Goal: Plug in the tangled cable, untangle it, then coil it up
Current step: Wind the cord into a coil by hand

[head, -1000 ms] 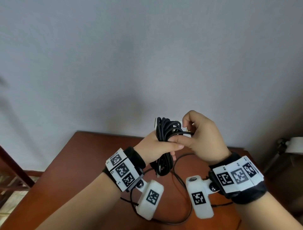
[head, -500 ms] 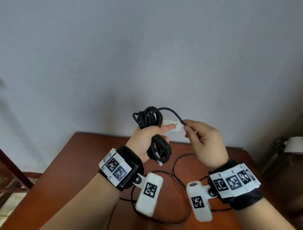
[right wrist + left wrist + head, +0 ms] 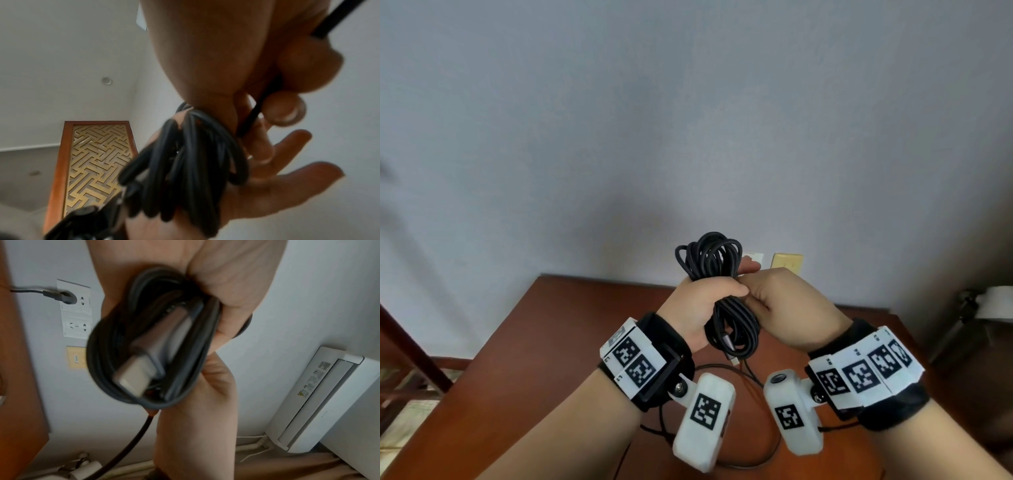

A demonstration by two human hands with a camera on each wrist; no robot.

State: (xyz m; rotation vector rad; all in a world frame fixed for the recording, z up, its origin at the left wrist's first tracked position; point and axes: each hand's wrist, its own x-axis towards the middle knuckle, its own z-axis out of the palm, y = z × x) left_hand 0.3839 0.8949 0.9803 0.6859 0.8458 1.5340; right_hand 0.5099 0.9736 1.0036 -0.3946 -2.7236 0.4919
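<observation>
A black cable [image 3: 717,274] is wound into a long bundle of loops held above the brown table [image 3: 571,315]. My left hand [image 3: 702,298] grips the bundle [image 3: 148,344] around its middle. A grey plug end [image 3: 141,368] hangs inside the lower loops. My right hand [image 3: 774,301] is pressed against the bundle from the right and pinches a single strand [image 3: 255,110] between thumb and curled fingers. The bundle [image 3: 185,168] fills the right wrist view, with my left hand's fingers [image 3: 292,181] behind it.
Wall sockets [image 3: 76,309] sit low on the grey wall, one with a dark plug [image 3: 61,296] in it. More cable [image 3: 756,448] lies on the table under my wrists. An air conditioner [image 3: 320,402] and a latticed wooden panel [image 3: 96,162] show in the wrist views.
My right hand, which held a strand out to the right of the bundle, has come back against it. The left hand turned and lowered a little, still gripping the loops.
</observation>
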